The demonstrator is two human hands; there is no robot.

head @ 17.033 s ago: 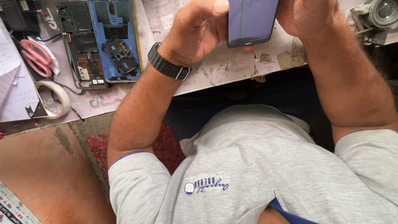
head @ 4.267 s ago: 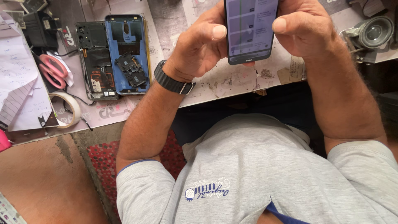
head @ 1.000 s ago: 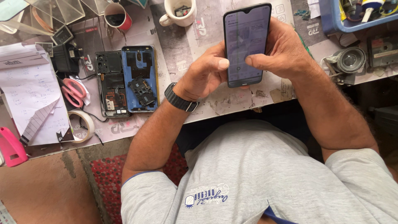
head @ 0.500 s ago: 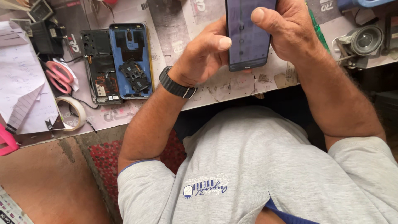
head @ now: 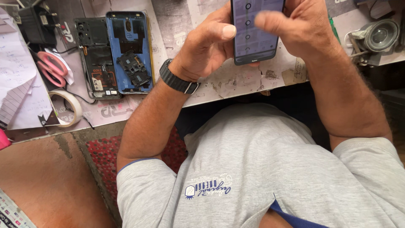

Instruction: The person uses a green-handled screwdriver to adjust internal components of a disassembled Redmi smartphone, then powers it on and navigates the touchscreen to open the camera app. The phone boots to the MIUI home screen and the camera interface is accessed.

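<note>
Head view: left hand (head: 206,50) and right hand (head: 295,29) clasp an upright smartphone (head: 255,36), its bottom edge toward the person.

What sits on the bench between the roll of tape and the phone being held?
In the head view, between the tape roll and the held phone lie two opened phone bodies, black and blue, then the left hand.

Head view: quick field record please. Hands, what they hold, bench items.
left hand: holds phone from its left side, thumb by the screen edge
right hand: on phone's right side, thumb over the lit screen
phone: upright in both hands, above bench edge
watch: dark band, left wrist
opened phone: back off, blue cover beside it, left on bench
scissors: pink handles, far left
tape roll: by the bench edge
speaker part: far right
</note>
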